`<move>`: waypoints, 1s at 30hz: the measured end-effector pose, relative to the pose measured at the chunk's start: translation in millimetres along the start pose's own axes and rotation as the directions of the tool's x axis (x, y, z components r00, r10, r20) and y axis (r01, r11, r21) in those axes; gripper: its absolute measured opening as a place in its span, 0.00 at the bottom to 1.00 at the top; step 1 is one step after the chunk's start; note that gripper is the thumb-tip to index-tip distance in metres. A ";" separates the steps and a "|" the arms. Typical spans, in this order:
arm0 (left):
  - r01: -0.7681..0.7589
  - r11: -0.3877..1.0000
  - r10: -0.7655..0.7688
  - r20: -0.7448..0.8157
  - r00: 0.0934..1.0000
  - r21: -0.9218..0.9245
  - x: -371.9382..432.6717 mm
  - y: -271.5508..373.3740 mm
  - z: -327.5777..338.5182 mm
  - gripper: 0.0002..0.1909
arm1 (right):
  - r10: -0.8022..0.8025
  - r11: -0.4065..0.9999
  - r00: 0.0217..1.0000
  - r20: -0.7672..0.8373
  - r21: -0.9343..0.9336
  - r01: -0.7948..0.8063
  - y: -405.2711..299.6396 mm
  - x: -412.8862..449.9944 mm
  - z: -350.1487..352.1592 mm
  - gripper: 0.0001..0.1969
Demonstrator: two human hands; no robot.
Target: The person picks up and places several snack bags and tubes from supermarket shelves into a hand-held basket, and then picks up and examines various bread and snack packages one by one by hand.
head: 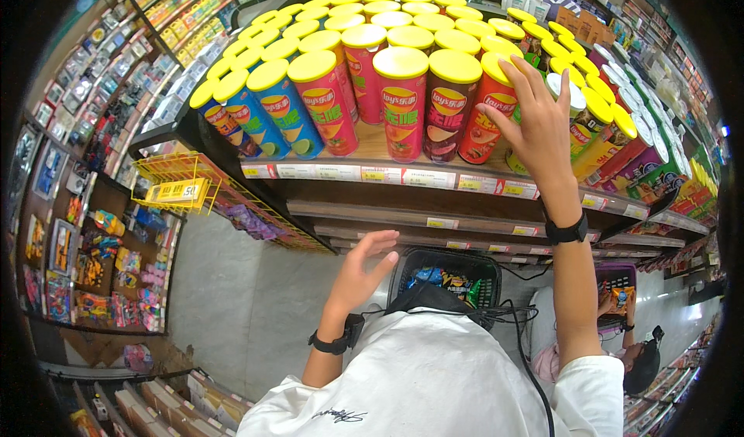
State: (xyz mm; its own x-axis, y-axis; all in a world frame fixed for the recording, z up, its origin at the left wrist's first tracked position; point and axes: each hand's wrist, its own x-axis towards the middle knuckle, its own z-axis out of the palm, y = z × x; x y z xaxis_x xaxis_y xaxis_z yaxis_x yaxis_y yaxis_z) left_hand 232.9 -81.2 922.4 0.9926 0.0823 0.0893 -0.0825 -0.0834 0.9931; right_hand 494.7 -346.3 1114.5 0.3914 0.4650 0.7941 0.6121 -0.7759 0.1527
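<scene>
My right hand (533, 129) reaches over the front row of Lay's chip canisters, fingers spread. Its fingertips overlap the yellow lid of a red canister (481, 138), and the thumb is in front of that canister's side; whether they touch cannot be told. Left of it stand a dark maroon canister (451, 128) and a pink canister (402, 129), both upright. Blue canisters (290, 117) fill the shelf's left end. Low before my shirt, my left hand (356, 274) hangs apart from the shelf, fingers parted and holding nothing.
A black basket (497, 262) with chip bags sits on the floor ahead of me. Yellow wire rack (174, 172) juts from the shelf's left end. A black cable (523, 355) runs beside me. At right, a crouching person (561, 355) holds an orange packet (623, 298) over a purple basket (610, 271).
</scene>
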 end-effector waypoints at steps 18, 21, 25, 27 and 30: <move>0.053 0.994 -0.051 -0.016 0.999 0.095 -32.3 4.0 20.8 0.25 | 0.089 0.986 0.996 0.006 -0.142 -0.087 13.1 -13.5 -29.7 0.51; 0.064 0.993 -0.061 -0.029 0.998 0.101 -43.8 -2.2 21.6 0.25 | 0.185 0.960 0.982 -0.036 -0.209 -0.188 27.5 -32.1 -31.2 0.49; 0.104 0.990 -0.100 -0.044 0.994 0.093 -60.5 -9.5 23.2 0.25 | 0.213 0.951 0.972 -0.100 -0.207 -0.230 33.6 -59.1 -33.9 0.38; 0.118 0.988 -0.117 -0.021 0.993 0.100 -66.2 -7.8 23.7 0.22 | 0.196 0.967 0.965 -0.175 -0.131 -0.220 26.7 -68.6 -37.3 0.31; 0.117 0.989 -0.116 -0.014 0.993 0.096 -72.5 -2.1 26.9 0.22 | 0.116 0.991 0.954 -0.278 0.101 -0.091 17.1 -81.8 -41.0 0.32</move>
State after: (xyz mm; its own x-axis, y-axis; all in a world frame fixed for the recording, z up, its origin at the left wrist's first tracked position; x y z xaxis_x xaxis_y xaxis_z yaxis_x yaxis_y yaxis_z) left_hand 163.5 -113.7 911.8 0.9941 0.1053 -0.0252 0.0427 -0.1677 0.9849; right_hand 445.0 -415.0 1076.3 0.2532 0.2351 0.9384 0.6402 -0.7680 0.0197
